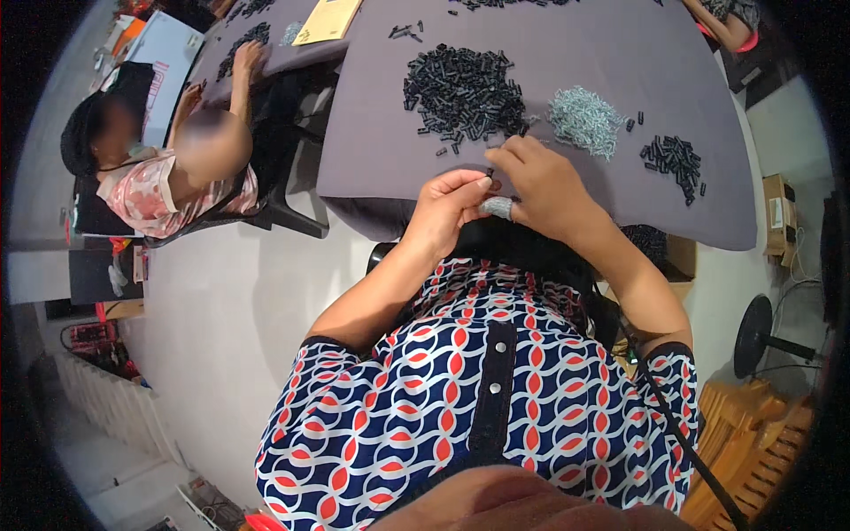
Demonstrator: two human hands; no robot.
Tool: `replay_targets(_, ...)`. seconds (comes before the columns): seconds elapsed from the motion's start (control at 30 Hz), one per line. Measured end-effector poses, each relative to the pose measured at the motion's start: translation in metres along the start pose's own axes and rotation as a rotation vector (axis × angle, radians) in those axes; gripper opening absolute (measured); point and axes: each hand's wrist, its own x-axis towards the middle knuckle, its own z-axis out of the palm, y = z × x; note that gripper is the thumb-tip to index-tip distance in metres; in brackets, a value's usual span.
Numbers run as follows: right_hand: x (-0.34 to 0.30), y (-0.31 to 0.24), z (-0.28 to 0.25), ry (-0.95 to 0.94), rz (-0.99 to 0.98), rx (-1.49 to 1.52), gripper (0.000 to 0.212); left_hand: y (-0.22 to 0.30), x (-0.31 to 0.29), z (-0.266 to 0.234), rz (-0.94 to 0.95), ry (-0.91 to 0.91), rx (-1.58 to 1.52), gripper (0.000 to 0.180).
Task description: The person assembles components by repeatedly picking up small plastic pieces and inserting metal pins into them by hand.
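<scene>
My left hand (448, 205) is closed, with thumb and forefinger pinching a small black part (491, 174) at the table's near edge. Right beside it, my right hand (544, 184) bends its fingers together over the same spot; whatever lies between them is hidden. A grey wrap (498, 207) covers one of its fingers. Just beyond my hands is a large heap of small black tube-like pieces (465, 93). To its right lies a heap of small silvery metal pieces (584, 121), perhaps screws or pins. A smaller group of black pieces (673, 165) sits farther right.
A grey cloth covers the table (372, 133). At the left, a co-worker (177, 177) on a black chair reaches over more black pieces (243, 44) beside a yellow pad (328, 19). Another person's arm (722, 25) shows at the far right. A cardboard box (779, 219) stands beyond the table's right side.
</scene>
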Motion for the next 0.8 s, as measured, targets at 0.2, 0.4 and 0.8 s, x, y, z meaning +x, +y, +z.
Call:
replay_targets(0.2,-0.005,0.006,0.02,-0.018,-0.089,-0.168,0.027,-0.009,-0.001,-0.005,0.015,-0.065,0.028,0.011)
replay_targets(0.4,-0.024,0.006,0.023,-0.075,-0.147,-0.161,0.023,-0.018,-0.011,-0.007,-0.083,-0.165,0.285,0.02)
replay_targets(0.8,-0.064,0.003,0.014,-0.096,0.009,-0.021,0.023,-0.007,-0.03,0.017,0.136,-0.308,0.81,0.026)
